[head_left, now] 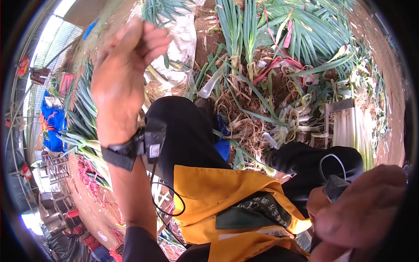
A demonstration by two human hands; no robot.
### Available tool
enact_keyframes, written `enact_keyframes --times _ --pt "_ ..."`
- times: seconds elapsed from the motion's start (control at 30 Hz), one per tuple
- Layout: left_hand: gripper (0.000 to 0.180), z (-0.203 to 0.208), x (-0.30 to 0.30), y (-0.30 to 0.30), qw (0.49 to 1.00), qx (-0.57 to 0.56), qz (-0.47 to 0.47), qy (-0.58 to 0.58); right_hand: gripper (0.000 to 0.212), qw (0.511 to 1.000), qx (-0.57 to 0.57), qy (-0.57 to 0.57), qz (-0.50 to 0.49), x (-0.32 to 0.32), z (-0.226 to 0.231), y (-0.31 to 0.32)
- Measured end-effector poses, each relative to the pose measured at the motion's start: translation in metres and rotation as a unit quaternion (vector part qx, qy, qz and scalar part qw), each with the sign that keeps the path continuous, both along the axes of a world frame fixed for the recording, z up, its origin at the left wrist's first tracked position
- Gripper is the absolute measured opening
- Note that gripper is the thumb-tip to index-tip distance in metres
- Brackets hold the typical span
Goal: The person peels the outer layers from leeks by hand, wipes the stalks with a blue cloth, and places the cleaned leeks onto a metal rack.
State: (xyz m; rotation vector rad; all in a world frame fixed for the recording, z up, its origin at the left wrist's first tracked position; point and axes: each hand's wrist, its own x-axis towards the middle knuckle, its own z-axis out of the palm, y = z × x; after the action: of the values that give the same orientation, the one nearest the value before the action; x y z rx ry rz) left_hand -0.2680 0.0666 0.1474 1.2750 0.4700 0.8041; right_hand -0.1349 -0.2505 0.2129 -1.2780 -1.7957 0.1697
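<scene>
My left hand (pixel 126 74) is raised over the left side, near a white sheet (pixel 185 39). Its fingers are loosely bent and slightly apart, with nothing visible in them. A black strap with a small dark device (pixel 152 139) circles that wrist. At the lower right, my right hand (pixel 362 214) is blurred and its fingers are curled in. A dark block with a pale cable loop (pixel 335 187) shows beside its fingers; what the hand grips is hidden. Past my knees, green-leaved leeks (pixel 248 30) lie over peeled leaves and roots (pixel 244 126).
A large leek heap (pixel 305 39) with red ties lies at the far right. White leek stalks (pixel 353 135) stand bundled near my right knee. More leeks (pixel 85 109) lie at left, beside blue sacks (pixel 53 124). A yellow apron (pixel 196 196) covers my lap.
</scene>
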Motion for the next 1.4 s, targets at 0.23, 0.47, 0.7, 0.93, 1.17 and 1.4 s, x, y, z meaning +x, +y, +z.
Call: enact_keyframes --times 0.23,0.47,0.7,0.93,1.17,1.4 --pt "0.026 -0.042 0.070 0.026 0.998 -0.038 -0.003 0.055 0.021 0.945 -0.311 0.030 -0.093 0.071 -0.096 0.119" --pt "0.025 -0.058 0.083 0.022 0.994 -0.080 -0.021 0.071 0.023 0.818 -0.480 0.201 -0.246 0.200 -0.426 0.158" --pt "0.025 -0.052 0.097 0.022 0.993 -0.065 0.007 0.094 0.032 0.742 -0.428 0.389 -0.341 0.196 -0.539 0.210" --pt "0.025 -0.059 0.108 0.023 0.992 -0.057 0.002 0.109 0.029 0.708 -0.371 0.510 -0.319 0.158 -0.489 0.220" --pt "0.026 -0.055 0.103 0.018 0.991 -0.068 -0.028 0.111 0.023 0.718 -0.210 0.618 -0.241 0.120 -0.403 0.167" --pt "0.045 -0.067 0.118 0.006 0.987 -0.082 -0.013 0.135 0.045 0.766 -0.193 0.593 -0.157 0.099 -0.298 0.138"
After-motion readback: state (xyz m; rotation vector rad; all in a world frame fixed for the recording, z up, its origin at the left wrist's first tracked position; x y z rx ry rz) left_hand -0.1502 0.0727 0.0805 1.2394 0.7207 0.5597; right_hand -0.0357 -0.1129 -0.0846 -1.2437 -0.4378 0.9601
